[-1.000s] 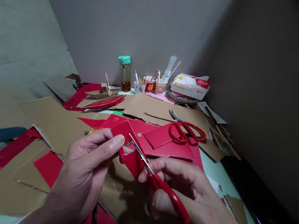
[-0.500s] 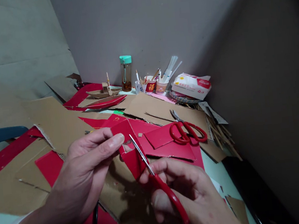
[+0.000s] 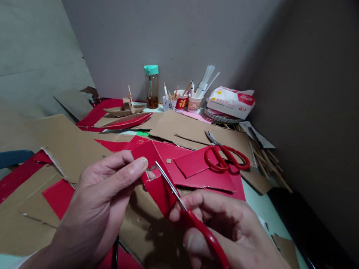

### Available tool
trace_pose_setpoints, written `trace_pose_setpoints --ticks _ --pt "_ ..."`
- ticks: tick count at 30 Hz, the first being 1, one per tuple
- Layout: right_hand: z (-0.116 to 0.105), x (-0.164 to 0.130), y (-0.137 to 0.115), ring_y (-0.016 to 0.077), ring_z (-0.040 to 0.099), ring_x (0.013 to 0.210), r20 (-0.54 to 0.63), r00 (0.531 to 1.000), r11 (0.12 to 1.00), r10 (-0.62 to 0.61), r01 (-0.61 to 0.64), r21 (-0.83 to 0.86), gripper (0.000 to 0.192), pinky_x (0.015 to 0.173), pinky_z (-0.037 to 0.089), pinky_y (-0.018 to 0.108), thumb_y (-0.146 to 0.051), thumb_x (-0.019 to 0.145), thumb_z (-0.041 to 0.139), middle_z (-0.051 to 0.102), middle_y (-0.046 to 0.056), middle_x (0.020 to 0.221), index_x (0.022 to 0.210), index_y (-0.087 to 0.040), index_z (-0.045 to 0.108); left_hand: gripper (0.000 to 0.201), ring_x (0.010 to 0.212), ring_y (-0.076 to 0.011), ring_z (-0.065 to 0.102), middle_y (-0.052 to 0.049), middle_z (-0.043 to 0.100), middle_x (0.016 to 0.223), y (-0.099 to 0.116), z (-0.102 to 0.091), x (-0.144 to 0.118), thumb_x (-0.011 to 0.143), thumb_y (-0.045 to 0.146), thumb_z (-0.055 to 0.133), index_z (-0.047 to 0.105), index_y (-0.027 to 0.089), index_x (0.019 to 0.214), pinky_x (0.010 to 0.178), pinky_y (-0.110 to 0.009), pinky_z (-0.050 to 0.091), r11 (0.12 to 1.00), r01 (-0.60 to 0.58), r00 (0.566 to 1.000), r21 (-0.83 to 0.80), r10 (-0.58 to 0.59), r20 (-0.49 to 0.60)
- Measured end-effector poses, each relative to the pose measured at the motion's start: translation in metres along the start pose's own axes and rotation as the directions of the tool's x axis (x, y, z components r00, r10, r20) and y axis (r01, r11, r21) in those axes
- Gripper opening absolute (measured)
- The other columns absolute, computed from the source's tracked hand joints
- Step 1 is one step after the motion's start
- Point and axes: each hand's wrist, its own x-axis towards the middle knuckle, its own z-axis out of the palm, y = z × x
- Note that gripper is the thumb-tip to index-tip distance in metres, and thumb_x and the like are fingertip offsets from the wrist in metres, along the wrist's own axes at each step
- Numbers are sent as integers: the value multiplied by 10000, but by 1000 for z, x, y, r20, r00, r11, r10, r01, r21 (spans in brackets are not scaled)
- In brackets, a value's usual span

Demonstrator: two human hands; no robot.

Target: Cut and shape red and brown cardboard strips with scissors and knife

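My left hand [image 3: 108, 194] pinches a folded piece of red cardboard [image 3: 162, 194] between thumb and fingers. The piece has a small rectangular cut-out near my thumb tip. In my right hand [image 3: 225, 228] is a pair of red-handled scissors [image 3: 207, 235], its blades nearly together and pointing up and left. The blade tips lie at the cardboard, just right of the cut-out. My right fingertips also sit against the lower right of the cardboard; whether they grip it I cannot tell. A second pair of red-handled scissors [image 3: 224, 157] rests on red card beyond my right hand.
Cardboard sheets [image 3: 198, 128] and red card pieces [image 3: 189, 163] cover much of the table. Farther back are two model boats [image 3: 125, 110], a bottle [image 3: 152, 88], cups of sticks [image 3: 194, 104] and a white packet [image 3: 231, 102]. A blue chair [image 3: 4, 161] stands at the left.
Both hands, the cardboard and the scissors hold almost the same pose. The view has shifted very slightly.
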Motion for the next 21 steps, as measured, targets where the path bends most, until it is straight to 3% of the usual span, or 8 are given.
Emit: trace_pose_setpoints --ticks 8,11,17,21 --pt "-8 1 12 72 528 544 109 988 993 -114 110 39 265 546 366 197 -425 849 841 644 -18 661 962 -198 762 197 565 -112 635 7 696 608 -2 -3 0 687 230 942 748 198 679 562 -173 571 1000 -17 1000 2 17 2" --pt "-10 -2 11 75 497 531 95 990 994 -108 110 -18 268 533 346 200 -450 862 818 613 -24 615 951 -203 767 207 592 -124 646 3 699 625 -1 -1 0 664 264 960 767 196 693 574 -187 580 996 -63 998 56 64 -24" --pt "-13 -9 3 125 480 563 28 994 975 -110 114 -190 312 516 362 237 -540 851 766 571 -2 615 908 -233 783 252 510 -118 563 20 648 583 4 -1 -4 643 359 958 753 216 675 441 -179 477 943 -162 979 290 190 -73" --pt "-15 -12 1 123 472 558 46 996 981 -79 86 -177 252 512 362 240 -491 839 778 561 -4 642 889 -244 771 223 549 -106 520 37 600 593 4 -6 -5 691 389 922 761 236 664 457 -156 456 802 -295 922 519 382 -66"
